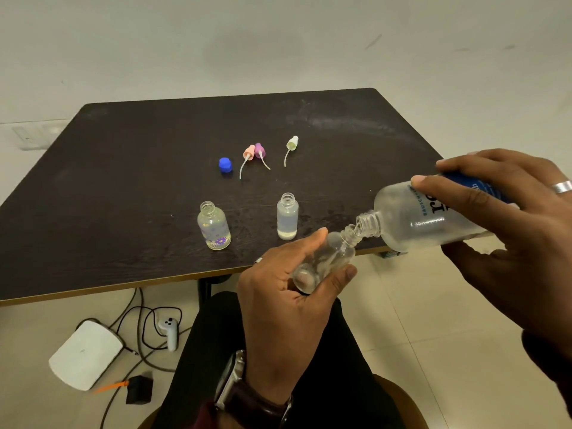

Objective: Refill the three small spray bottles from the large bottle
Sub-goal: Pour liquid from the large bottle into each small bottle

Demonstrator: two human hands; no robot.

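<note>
My right hand grips the large frosted bottle, tipped to the left with its open neck against the mouth of a small clear bottle. My left hand holds that small bottle tilted, just off the table's front edge. Two more small bottles stand uncapped on the dark table: a round flowered bottle and a slim bottle, both with clear liquid in them. Behind them lie a blue cap and three spray heads: orange, purple and pale yellow.
On the tiled floor under the table's left part lie a white flat device, a white controller, black cables and a small black block. My dark-trousered legs are below my hands.
</note>
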